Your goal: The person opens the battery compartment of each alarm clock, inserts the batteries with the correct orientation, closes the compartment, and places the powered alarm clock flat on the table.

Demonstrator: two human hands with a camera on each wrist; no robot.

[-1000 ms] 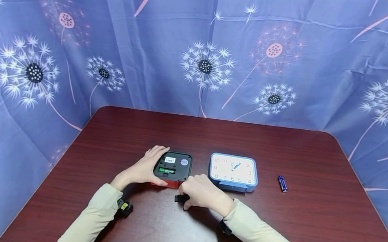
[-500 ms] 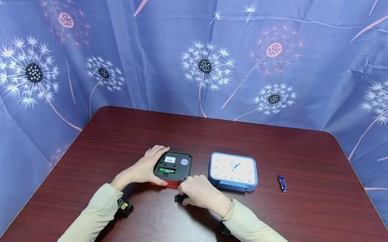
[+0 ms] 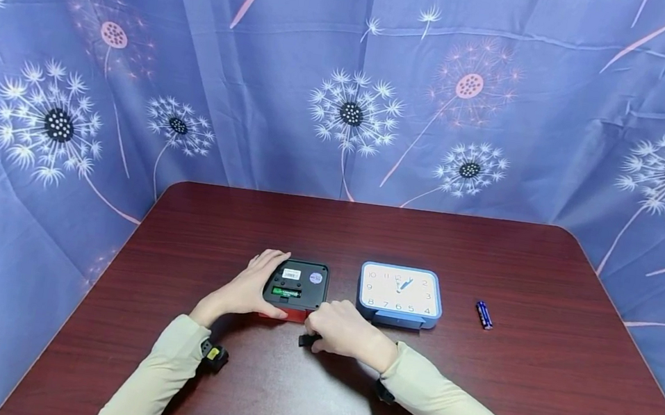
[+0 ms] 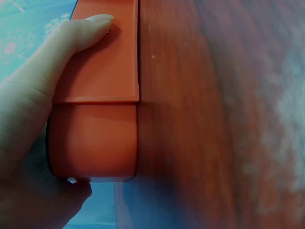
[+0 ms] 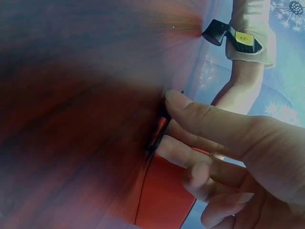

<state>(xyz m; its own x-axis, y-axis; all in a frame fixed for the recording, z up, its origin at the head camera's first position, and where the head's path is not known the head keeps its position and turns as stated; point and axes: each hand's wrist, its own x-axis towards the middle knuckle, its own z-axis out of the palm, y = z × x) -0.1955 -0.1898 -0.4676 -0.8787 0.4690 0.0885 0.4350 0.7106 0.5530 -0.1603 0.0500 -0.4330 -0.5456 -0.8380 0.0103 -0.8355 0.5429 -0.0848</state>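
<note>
A red alarm clock (image 3: 296, 315) lies face down, its black back up. Its battery slot is uncovered, with a green battery (image 3: 286, 292) inside. My left hand (image 3: 246, 287) grips the clock from the left, thumb on its near red side and fingers over the far edge. In the left wrist view, the thumb presses along the red casing (image 4: 102, 138). Just off the clock's near right corner, my right hand (image 3: 347, 333) pinches a small black battery cover (image 3: 309, 340) low over the table. The right wrist view shows the cover edge-on (image 5: 159, 131) between thumb and fingers.
To the right of the clock is a blue alarm clock (image 3: 400, 292), its white dial up. Farther right a blue battery (image 3: 484, 315) lies on the dark red wooden table (image 3: 534, 402). A blue dandelion-print curtain (image 3: 279, 88) hangs behind and at both sides.
My right thumb has drawn in toward the battery cover, and the right hand has shifted very slightly left. The left hand and both clocks stay put.
</note>
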